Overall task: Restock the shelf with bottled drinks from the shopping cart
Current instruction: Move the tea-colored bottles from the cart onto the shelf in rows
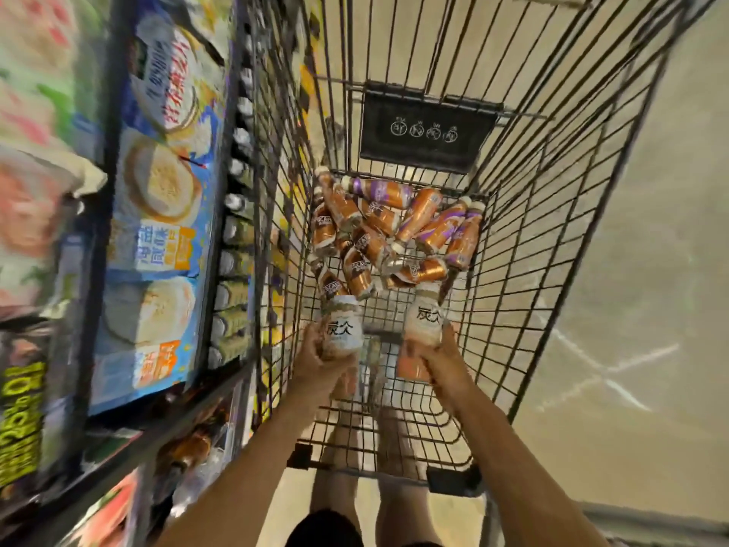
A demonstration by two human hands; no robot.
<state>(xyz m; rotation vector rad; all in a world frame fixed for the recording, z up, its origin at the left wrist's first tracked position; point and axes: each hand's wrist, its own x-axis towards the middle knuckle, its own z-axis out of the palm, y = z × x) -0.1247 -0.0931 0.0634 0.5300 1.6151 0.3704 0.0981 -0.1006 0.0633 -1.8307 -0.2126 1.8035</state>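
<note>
left hand [315, 359]: wrapped round white bottle [342, 325] | right hand [443, 359]: second white bottle [427, 321] gripped | both held over wire cart [552, 238] | coffee bottles [378, 234] piled inside

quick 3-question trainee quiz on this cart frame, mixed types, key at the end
1. True or false: each hand holds a bottle.
2. The pile of orange bottles lies: A) on the shelf B) in the cart C) on the floor.
3. On which side of the cart is the shelf?

Key:
1. True: left hand grips a pale bottle, right hand another pale bottle.
2. B.
3. The person's left.
</note>
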